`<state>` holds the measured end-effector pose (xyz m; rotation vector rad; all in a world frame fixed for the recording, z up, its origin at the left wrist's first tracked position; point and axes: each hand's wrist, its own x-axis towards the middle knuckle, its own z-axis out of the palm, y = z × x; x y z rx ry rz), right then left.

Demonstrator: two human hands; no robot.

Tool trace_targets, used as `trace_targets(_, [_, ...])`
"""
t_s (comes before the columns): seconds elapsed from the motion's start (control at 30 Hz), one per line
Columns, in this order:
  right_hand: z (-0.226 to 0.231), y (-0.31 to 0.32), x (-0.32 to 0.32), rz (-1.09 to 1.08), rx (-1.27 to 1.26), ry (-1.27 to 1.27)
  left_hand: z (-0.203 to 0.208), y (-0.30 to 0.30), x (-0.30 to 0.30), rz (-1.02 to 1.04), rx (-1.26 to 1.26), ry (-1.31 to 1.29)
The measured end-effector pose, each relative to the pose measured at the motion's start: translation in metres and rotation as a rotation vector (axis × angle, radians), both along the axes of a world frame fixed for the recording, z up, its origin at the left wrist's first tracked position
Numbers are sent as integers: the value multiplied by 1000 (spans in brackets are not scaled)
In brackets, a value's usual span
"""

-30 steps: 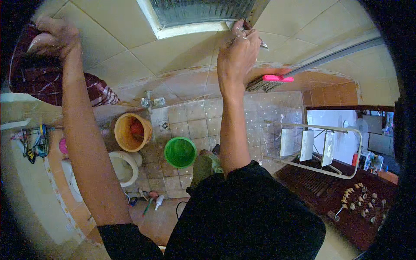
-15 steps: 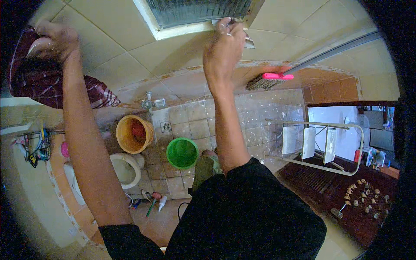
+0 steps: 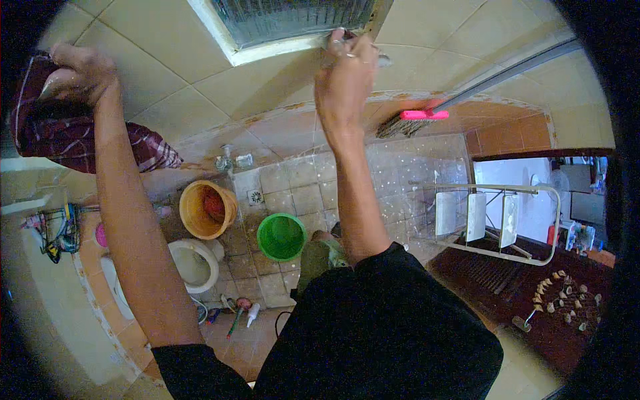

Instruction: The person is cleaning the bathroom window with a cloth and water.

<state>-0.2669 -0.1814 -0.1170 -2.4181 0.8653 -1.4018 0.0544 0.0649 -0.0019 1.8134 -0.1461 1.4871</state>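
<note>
At the top of the head view, above a tiled bathroom wall, sits a window (image 3: 293,20) with ribbed glass in a pale frame (image 3: 267,48), and the right hand (image 3: 345,73) is raised to the frame's lower right corner. Its fingers are curled tight around a small thin tool (image 3: 381,61); only a short grey tip shows past the knuckles, pointing off to the right, so what kind of tool it is cannot be told. The hand touches or nearly touches the frame where the bottom edge meets the side post.

The frame's lower edge runs long from upper left down to the right, ending at that corner. So the work spot lies straight ahead of the right hand, and well apart from the left hand.

The left hand (image 3: 83,70) is far off at the left rim of the view, fingers bent and pressed down on a dark red checked cloth (image 3: 80,137) that hangs over a ledge or wall top. It looks like a bracing grip, though that is a judgement.

Below, a long way down, lie an orange bucket (image 3: 205,209), a green bucket (image 3: 282,237) and a white toilet (image 3: 193,263) on the floor tiles. A pink-headed broom (image 3: 417,117) leans against the wall to the right, just beyond the right forearm.
</note>
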Motion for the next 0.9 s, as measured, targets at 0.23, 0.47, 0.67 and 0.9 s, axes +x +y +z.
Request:
trace_targets(0.23, [-2,-11,-8,-60,5,47,5,-43,-50,-96,-174,16])
trace_targets(0.47, [-6,-25,-20,-139,-80,81,20,-68,-96,-208,-427,-12])
trace_targets(0.67, [-4,-23,-20,-175,-150,187,1,-12,-12,-27,-33,-16])
trace_targets(0.9, [13,-30,-34,-216,-49,301,1,-23,5,-77,-65,-70])
